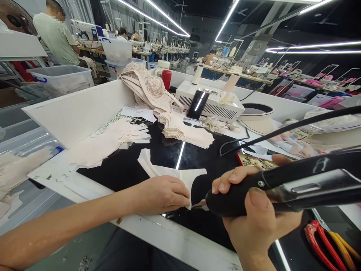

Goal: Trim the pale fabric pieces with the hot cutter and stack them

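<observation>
My left hand [166, 194] pinches the lower tip of a white fabric piece [180, 173] lying on the black glossy tabletop [118, 173]. Wrapped round a black handheld tool [282, 184] is my right hand [259, 210]. The metal tip of the tool [201, 204] points left and meets, or nearly meets, the fabric corner beside my left fingertips. A black cable [296, 127] runs above the tool. Beyond the fabric lie a stack of beige pieces [186, 131] and a fanned pile of cream pieces [109, 141].
Red-handled scissors [318, 241] lie at the lower right. Further back are a phone [198, 104], a white vented box [211, 99], a red bottle [166, 79] and a round container [256, 116]. A person [56, 35] stands at the far left near plastic bins [64, 79].
</observation>
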The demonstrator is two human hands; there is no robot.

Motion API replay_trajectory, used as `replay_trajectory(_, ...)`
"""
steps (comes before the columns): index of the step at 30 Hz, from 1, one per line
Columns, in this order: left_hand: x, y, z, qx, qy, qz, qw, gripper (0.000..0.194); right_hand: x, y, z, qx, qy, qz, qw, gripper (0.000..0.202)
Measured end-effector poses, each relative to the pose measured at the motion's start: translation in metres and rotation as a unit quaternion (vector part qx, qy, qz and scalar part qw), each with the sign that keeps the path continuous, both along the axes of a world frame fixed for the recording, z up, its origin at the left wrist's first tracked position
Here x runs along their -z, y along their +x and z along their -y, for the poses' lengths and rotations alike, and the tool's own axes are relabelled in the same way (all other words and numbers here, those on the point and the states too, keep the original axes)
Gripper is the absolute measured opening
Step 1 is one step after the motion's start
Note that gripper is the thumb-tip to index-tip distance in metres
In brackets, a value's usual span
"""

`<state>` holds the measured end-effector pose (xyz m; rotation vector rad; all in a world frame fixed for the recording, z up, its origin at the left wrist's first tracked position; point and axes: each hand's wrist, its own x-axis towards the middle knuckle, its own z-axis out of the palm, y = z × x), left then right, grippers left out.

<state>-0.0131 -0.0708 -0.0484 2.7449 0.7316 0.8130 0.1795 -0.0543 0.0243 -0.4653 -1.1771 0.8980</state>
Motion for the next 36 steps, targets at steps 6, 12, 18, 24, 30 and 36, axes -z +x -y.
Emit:
replay_trajectory(6,-0.0021,0.0002,0.0006,-0.006,-0.012,-0.002,1.0,0.019,0.0011,-0.0005,0.0008,-0.002,0.002,0.008,1.0,0.044)
replay_trajectory(12,-0.0014,-0.0002,0.001,-0.008,-0.004,0.001,1.0,0.021,0.0044,0.0012,0.0011,0.004,-0.008,0.029,1.0,0.046)
replay_trajectory(18,-0.0029,-0.0005,0.0003,-0.005,-0.004,0.004,1.0,0.02,0.0008,-0.0023,0.0009,0.006,-0.006,0.004,1.0,0.045)
replay_trajectory(24,-0.0027,0.0007,0.0006,-0.01,0.002,-0.005,1.0,0.021,0.0031,-0.0037,0.0004,-0.006,-0.014,0.002,1.0,0.046)
replay_trajectory(30,-0.0031,0.0,0.0011,-0.021,0.002,-0.004,1.0,0.019,0.0057,-0.0022,0.0026,-0.002,-0.014,0.028,1.0,0.047)
replay_trajectory(36,-0.0064,-0.0078,0.0005,-0.02,0.015,0.015,1.0,0.02,0.0063,-0.0018,0.0042,-0.015,-0.018,0.032,0.999,0.05)
